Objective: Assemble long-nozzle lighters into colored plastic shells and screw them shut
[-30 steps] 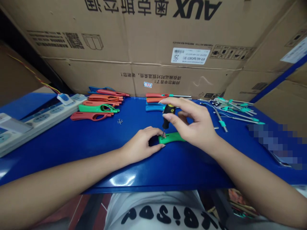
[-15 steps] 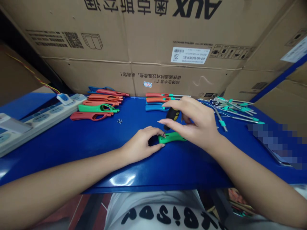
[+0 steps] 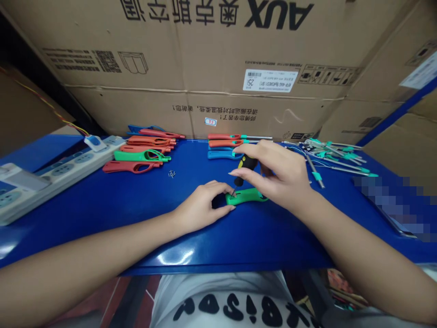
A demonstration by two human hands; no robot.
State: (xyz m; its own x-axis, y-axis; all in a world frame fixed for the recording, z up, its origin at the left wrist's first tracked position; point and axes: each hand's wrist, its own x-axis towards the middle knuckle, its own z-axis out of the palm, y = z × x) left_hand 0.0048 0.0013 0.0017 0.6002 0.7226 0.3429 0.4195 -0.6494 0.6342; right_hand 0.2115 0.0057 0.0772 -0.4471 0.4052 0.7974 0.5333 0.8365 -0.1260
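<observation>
The green lighter (image 3: 250, 196) lies left to right on the surface (image 3: 246, 241), left end pinched by the nearer left hand (image 3: 200, 205), the right hand (image 3: 282, 171) loosely gripping a screwdriver (image 3: 241, 176) tilted onto that end.

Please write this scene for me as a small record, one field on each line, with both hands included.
Left hand: holds one end of green lighter on table
Right hand: holds screwdriver, tilted, its tip at the same end
Back left: loose handles, red, orange, green, blue
Back middle: red, orange and blue lighters
Back right: jumbled metal rods with green parts
Near handles: small metal pieces, probably screws
Left edge: white power strip
</observation>
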